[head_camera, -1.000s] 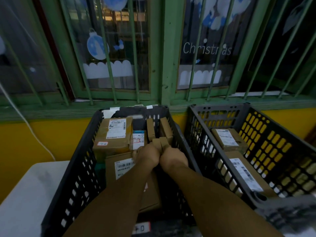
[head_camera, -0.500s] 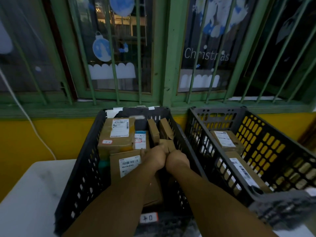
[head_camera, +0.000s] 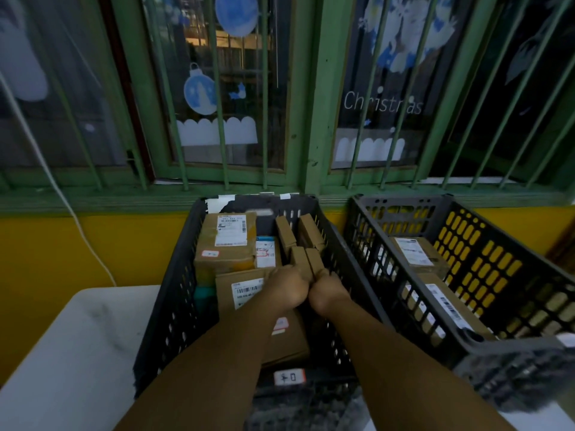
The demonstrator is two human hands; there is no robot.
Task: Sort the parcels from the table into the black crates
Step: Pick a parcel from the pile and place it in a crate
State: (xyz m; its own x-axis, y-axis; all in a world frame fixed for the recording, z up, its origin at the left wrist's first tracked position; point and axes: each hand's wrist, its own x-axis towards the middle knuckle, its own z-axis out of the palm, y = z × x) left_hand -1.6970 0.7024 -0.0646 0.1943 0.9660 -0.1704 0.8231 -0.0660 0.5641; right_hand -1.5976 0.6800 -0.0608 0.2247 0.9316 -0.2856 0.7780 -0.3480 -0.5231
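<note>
Two crates (head_camera: 174, 306) (head_camera: 504, 275), two hands (head_camera: 287, 287) (head_camera: 329, 290).

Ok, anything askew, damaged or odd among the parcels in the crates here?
Nothing damaged. The small brown cardboard boxes stand on edge, leaning, along the left black plastic crate's right wall, unlike the flat-lying parcels. Both hands grip the nearest ones.

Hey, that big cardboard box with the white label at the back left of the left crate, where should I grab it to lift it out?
Take the big cardboard box from above, one palm on each short side. It sits high in the left crate, label up, with its top face exposed; the crate wall and neighbouring parcels look likely to block a lower or sideways approach.
</note>
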